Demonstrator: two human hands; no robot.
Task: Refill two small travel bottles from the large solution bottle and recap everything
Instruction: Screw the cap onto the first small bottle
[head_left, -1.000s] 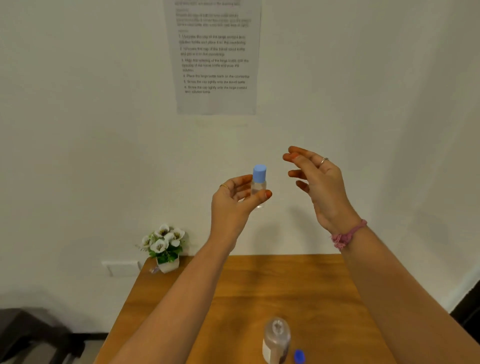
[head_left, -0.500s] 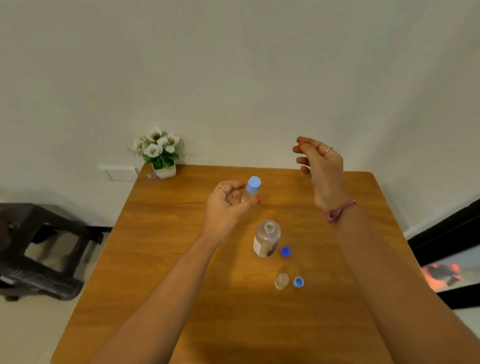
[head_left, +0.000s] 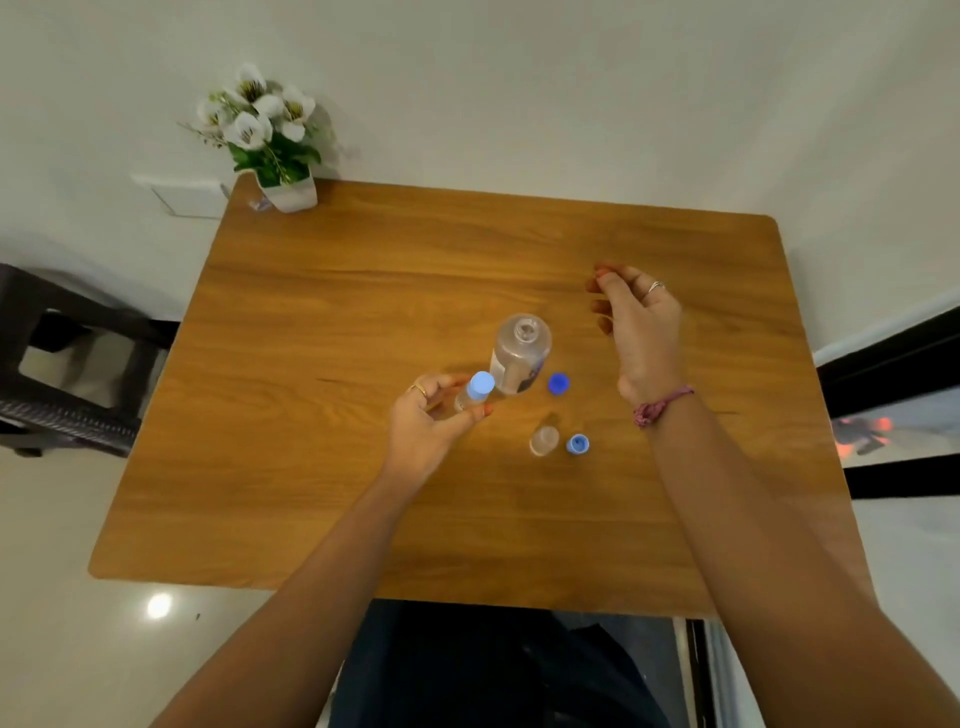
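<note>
Beside the uncapped large bottle, label unreadable, the left hand pinches a capped travel bottle; right hand empty, fingers loosely curled, well inside the table edge.

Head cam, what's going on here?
A person is refilling travel bottles at a wooden table. The left hand holds a small capped bottle; the right hand hovers empty. On the table, the large solution bottle stands uncapped with its dark blue cap beside it. A second small bottle is open, its light blue cap next to it.
</note>
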